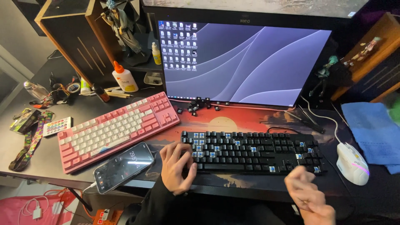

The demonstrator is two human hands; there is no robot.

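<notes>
Left hand [177, 166], fingers spread open, rests on the black keyboard [254, 152]; right hand [310, 198] hovers loosely curled, holding nothing visible.

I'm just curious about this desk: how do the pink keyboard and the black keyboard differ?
The pink keyboard has all its caps, pink and white; the black keyboard is missing several, showing blue switches. The pink one lies slanted off to the side; the black one sits straight before the monitor. The left hand rests on the black one; nothing touches the pink. Both are full keyboards.
</notes>
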